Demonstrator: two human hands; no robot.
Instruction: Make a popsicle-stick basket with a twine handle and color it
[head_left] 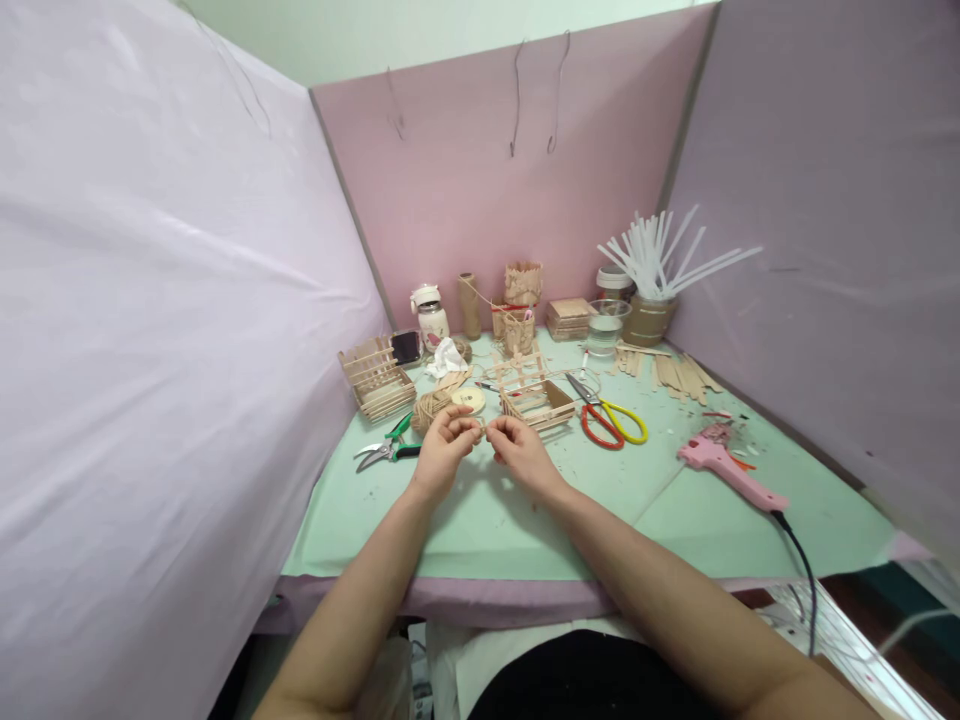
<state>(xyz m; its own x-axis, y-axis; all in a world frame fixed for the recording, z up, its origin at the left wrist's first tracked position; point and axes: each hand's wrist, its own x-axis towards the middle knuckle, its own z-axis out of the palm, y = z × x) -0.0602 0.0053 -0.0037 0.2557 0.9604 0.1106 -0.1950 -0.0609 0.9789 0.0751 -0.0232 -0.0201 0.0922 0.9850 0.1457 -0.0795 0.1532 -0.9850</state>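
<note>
My left hand [448,445] and my right hand [519,450] meet above the table, fingertips almost touching. Both pinch at a small tan bit [482,428] between them, too small to name for certain. Behind my left hand lie a ball of twine [430,410] and a pale round disc [469,399]. Just beyond my right hand stands a small basket-like piece made of wooden sticks [551,400], partly hidden by that hand. Green-handled pruning shears [388,448] lie left of my left hand. Scissors with red and yellow handles [606,420] rest to the right.
A pink glue gun [731,472] with its cord lies at right, near scraps. White glue sticks [652,260] fill a pot. Loose wooden sticks [679,375], a water cup [604,330], a bottle [430,318] and another stick basket [379,385] stand towards the back.
</note>
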